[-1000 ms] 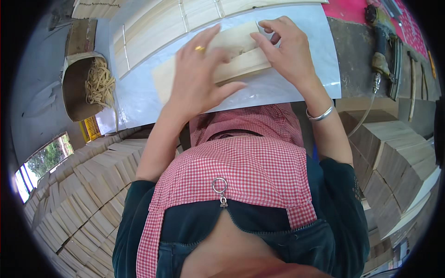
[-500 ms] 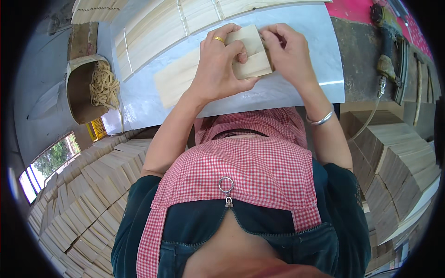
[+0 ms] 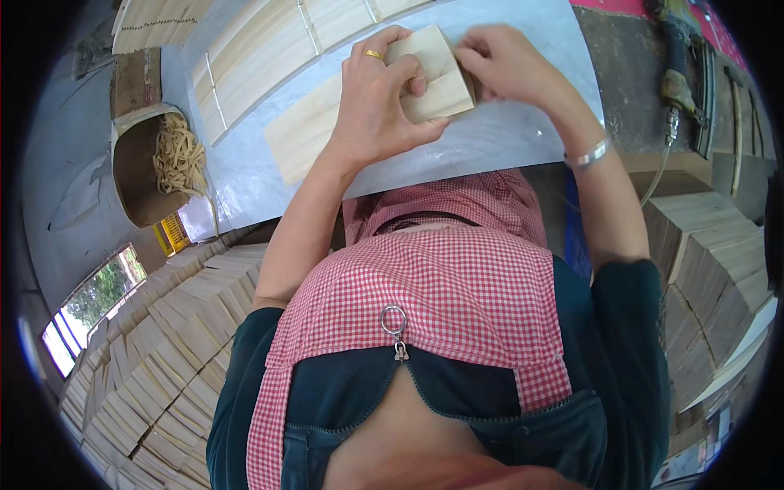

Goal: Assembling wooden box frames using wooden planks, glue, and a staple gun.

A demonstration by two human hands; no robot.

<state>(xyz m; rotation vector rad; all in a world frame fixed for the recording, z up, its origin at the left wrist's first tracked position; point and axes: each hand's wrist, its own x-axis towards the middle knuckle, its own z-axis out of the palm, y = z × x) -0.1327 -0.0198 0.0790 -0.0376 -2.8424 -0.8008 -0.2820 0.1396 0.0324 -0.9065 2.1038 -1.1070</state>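
A pale wooden board [image 3: 437,75], thick at its right end like a block or a stack, lies across the white sheet [image 3: 531,139] on the bench. My left hand [image 3: 369,106] is closed around it, thumb along the near edge, fingers over the far edge, one finger bent on top. At the board's right end is my right hand [image 3: 510,67], its fingers curled with thumb and forefinger close to the end face. Whatever those fingers hold, if anything, is hidden.
Pale boards with bands across them [image 3: 261,73] lie beyond. At left, an open cardboard box [image 3: 135,175] holds tan stringy bands [image 3: 178,155]. A power tool [image 3: 676,65] with a hose lies at right. Wood stacks flank me at left [image 3: 171,327] and right [image 3: 710,278].
My right hand has drawn slightly away from the board's end, and its forearm and elbow have swung outward to the right. My left hand keeps its grip on the board.
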